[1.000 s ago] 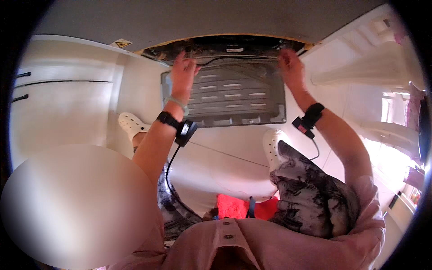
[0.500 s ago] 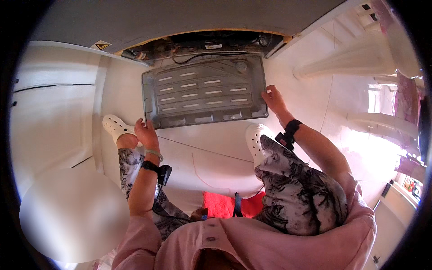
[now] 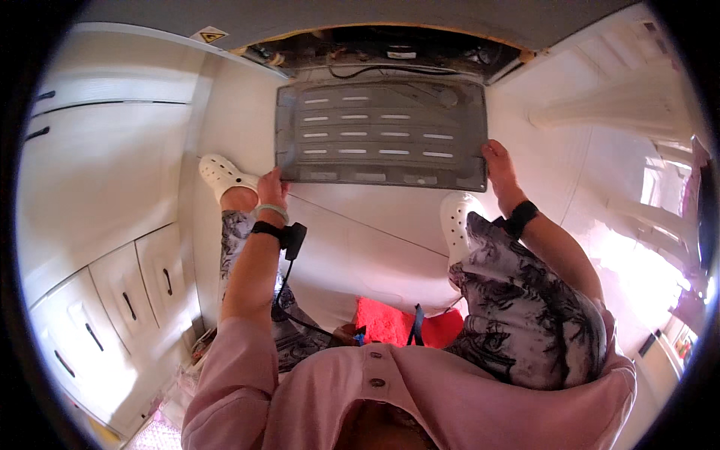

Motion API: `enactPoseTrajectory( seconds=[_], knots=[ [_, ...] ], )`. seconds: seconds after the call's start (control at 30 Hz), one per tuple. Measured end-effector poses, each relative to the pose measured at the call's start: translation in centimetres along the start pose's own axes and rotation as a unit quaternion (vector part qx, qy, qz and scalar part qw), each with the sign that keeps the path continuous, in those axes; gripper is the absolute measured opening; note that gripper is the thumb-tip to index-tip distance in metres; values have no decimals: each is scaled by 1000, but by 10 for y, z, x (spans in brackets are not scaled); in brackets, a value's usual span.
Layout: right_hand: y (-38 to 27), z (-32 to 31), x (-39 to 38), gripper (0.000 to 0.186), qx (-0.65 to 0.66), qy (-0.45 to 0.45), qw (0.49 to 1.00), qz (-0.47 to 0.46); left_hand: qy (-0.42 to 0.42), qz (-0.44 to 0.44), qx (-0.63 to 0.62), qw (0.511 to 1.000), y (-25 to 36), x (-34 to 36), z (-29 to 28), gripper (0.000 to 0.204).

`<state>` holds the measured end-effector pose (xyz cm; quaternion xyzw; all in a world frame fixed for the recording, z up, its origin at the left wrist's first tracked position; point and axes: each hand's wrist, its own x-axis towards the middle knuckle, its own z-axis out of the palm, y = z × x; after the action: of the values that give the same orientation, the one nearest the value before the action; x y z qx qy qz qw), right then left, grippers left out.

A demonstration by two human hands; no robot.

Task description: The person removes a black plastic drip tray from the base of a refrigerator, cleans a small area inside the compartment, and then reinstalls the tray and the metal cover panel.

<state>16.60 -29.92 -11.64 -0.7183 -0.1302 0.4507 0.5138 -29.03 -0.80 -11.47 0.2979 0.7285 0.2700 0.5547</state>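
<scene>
A grey rectangular vented panel [image 3: 375,144], with rows of slots, lies in front of a low opening in a large grey appliance [image 3: 465,13]. My left hand [image 3: 273,187] is closed at the panel's near left corner, its fingertips on the edge. At the lower part of the right edge, my right hand [image 3: 500,165] grips with the thumb and bent fingers. Whether the panel's near edge is raised off the floor I cannot tell.
Inside the appliance's opening [image 3: 360,54] a dark cable and dark parts show. White cabinets [image 3: 112,195] stand at left, and pale furniture legs [image 3: 600,109] at right. My white clogs [image 3: 457,217] flank the panel's near side. A red cloth-like thing [image 3: 379,319] lies beneath me.
The whole view has swung, so the scene sits further right. The panel now looks more level in the picture. My left fingers have closed in on its corner; the right hand stays at its edge.
</scene>
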Motion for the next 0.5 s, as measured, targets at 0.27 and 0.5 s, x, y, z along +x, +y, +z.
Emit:
enactPoseTrajectory(
  seconds=[0.27,0.5],
  knots=[
    [-56,-4,-1,21,190,-31,980,55,-90,91,-124,984,60,-31,1,15],
    [-106,-10,4,28,314,-14,949,20,-177,140,-208,952,166,-45,43,15]
  ],
)
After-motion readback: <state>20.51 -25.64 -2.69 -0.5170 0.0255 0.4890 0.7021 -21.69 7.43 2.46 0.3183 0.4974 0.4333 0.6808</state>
